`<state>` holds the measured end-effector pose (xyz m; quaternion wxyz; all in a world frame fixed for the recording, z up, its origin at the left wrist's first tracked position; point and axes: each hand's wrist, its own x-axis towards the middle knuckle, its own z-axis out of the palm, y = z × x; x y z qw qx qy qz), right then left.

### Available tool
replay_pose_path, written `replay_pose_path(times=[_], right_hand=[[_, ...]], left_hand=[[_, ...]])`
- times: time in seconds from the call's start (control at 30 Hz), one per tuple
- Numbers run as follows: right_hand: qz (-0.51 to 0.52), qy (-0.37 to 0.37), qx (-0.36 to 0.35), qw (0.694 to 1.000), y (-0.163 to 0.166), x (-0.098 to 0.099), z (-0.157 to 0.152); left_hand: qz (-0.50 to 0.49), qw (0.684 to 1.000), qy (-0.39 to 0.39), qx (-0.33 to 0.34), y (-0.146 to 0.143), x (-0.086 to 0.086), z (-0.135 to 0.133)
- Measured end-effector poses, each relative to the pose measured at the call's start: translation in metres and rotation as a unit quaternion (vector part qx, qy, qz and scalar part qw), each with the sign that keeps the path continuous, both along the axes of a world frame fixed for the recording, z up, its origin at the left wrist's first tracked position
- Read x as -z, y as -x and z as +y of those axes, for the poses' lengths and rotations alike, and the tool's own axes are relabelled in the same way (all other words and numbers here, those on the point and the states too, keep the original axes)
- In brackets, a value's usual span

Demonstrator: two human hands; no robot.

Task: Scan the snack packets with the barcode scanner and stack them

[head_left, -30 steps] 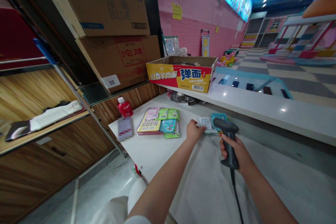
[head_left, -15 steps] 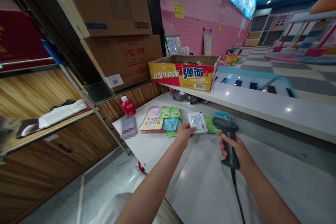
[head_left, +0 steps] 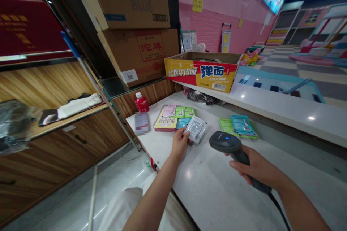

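Observation:
Pinched in my left hand point(head_left: 180, 141) is a silvery-white packet point(head_left: 196, 130) with a printed label facing up, held just above the white counter point(head_left: 200, 184). My right hand point(head_left: 257, 166) is wrapped round the handle of a dark grey barcode scanner point(head_left: 227, 143); its head points left toward the packet and a small blue light glows on top. Behind my left hand lies a pile of yellow booklets point(head_left: 166, 122) with pink, green and blue packets point(head_left: 180, 111) on it. Beyond the scanner rests another group of green and blue packets point(head_left: 242, 125).
A red bottle with a white cap point(head_left: 142, 103) stands at the counter's left corner, beside a blurred-out item point(head_left: 142, 122). An open red-and-yellow carton point(head_left: 200, 74) sits on the raised ledge point(head_left: 287, 110). Brown boxes point(head_left: 141, 57) are stacked at the left. The scanner's cable point(head_left: 279, 207) trails down right.
My left hand has drawn the silvery packet left, away from the green and blue packets, and tilted it. The scanner has turned to point left, and its blue light now shows. The view has shifted.

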<state>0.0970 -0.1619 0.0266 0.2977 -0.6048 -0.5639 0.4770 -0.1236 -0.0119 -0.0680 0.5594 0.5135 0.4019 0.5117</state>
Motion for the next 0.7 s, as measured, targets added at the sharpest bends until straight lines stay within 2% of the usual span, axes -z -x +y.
replay_pose_path(times=[0.2,0.43,0.57,0.7], right_hand=[[-0.068,0.004,-0.04,0.997,0.002,-0.007,-0.002],[-0.074,0.002,-0.057,0.996,-0.001,-0.008,-0.004],[-0.04,-0.001,-0.042,0.998,-0.001,-0.005,-0.003],[0.044,-0.012,0.029,0.999,0.002,0.013,0.004]], left_hand=[[0.008,1.0,0.0,0.008,0.002,0.001,0.0],[0.091,0.994,-0.041,-0.038,0.001,-0.002,-0.001],[0.034,0.999,-0.009,-0.006,0.0,0.0,-0.002],[0.009,1.0,-0.012,0.003,0.0,-0.002,-0.004]])
